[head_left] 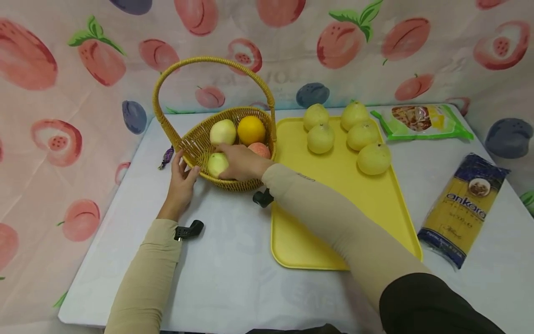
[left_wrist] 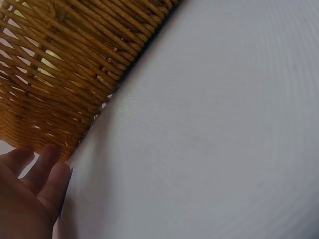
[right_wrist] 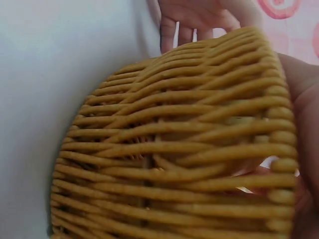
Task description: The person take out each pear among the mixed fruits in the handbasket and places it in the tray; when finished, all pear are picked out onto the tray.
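Note:
A wicker basket (head_left: 233, 184) with a tall arched handle stands at the back left of the table. My left hand (head_left: 180, 185) holds its left end, thumb on the outside near the rim; in the left wrist view its fingertips (left_wrist: 59, 172) meet the weave. My right hand (head_left: 242, 162) reaches over the front rim into the basket and grips a round yellow-green pear (head_left: 217, 165). Behind that hand lie another pale pear (head_left: 223, 132), an orange (head_left: 251, 130) and a reddish fruit (head_left: 259, 150), partly covered. In the right wrist view the basket wall (right_wrist: 174, 149) hides most of this hand.
A yellow tray (head_left: 308, 246) right of the basket bears several yellow-green pears (head_left: 374, 158) at its far end. Beyond it lie a green-edged snack packet (head_left: 421, 122) and a pasta pack (head_left: 463, 208). A small purple wrapped candy (head_left: 166, 157) lies left of the basket.

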Available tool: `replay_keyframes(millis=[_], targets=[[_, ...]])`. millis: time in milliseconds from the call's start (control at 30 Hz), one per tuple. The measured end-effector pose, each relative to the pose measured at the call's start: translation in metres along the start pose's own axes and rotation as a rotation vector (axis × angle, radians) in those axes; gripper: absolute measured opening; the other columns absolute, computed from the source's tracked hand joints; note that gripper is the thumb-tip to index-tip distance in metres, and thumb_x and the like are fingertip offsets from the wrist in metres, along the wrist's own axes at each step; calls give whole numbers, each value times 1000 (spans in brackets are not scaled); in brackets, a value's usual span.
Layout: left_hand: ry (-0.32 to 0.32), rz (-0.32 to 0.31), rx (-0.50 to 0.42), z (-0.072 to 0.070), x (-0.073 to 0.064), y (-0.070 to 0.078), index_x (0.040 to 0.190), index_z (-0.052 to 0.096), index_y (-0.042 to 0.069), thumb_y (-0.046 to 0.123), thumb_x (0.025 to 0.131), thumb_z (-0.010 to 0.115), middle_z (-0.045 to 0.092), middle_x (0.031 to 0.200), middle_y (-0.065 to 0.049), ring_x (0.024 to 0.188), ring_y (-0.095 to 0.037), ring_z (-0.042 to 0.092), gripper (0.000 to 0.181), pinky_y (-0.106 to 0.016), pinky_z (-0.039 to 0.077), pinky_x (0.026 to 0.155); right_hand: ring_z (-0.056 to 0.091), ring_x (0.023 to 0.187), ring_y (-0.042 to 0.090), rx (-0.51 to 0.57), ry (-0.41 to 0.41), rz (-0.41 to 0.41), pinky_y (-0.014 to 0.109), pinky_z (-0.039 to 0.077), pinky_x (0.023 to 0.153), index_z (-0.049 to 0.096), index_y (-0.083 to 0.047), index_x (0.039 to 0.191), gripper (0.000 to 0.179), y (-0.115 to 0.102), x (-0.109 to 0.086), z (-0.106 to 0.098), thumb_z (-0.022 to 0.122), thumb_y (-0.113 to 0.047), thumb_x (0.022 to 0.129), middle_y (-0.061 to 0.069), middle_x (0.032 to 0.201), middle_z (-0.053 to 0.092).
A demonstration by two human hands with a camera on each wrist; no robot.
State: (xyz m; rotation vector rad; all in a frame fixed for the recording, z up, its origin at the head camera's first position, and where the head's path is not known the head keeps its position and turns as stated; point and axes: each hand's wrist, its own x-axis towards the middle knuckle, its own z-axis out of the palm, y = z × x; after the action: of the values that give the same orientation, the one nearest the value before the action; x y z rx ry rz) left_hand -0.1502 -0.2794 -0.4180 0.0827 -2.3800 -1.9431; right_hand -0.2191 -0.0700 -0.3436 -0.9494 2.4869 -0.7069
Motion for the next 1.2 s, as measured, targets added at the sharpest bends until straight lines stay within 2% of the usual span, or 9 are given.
replay_keyframes(millis=[233,367,533,900,1200], targets=[[-2,0,0,0,0,1,160,-1,19,13,107,45,8,165,-18,144,-38,28,71,-52,25,115,54,107,17,44,65,-10,34,43,93,39,-15,154,80,4,-16,-10,75,-41,87,3,135,57],[-4,-11,0,0,0,3,160,-1,20,14,107,46,6,166,-16,146,-37,26,71,-50,23,116,54,108,19,58,120,-10,37,42,92,42,-18,153,79,5,-27,-17,75,-44,85,3,135,58],[-6,-12,-5,0,0,4,161,-2,21,14,107,46,5,166,-15,146,-36,25,73,-50,22,117,53,112,23,112,161,-54,38,44,94,44,-16,151,76,5,-42,-27,76,-41,86,6,135,59],[-16,-6,-18,0,-1,2,160,-3,21,14,107,46,5,166,-16,146,-36,24,73,-51,21,117,56,105,18,98,179,-86,34,47,88,46,-17,150,77,9,-75,-46,76,-46,86,3,128,61],[-25,-4,-12,-1,-1,2,160,-4,21,14,107,45,4,166,-16,146,-36,24,73,-53,21,116,58,104,19,82,203,-89,35,47,87,46,-15,149,78,30,-106,-59,78,-46,85,5,127,61]])
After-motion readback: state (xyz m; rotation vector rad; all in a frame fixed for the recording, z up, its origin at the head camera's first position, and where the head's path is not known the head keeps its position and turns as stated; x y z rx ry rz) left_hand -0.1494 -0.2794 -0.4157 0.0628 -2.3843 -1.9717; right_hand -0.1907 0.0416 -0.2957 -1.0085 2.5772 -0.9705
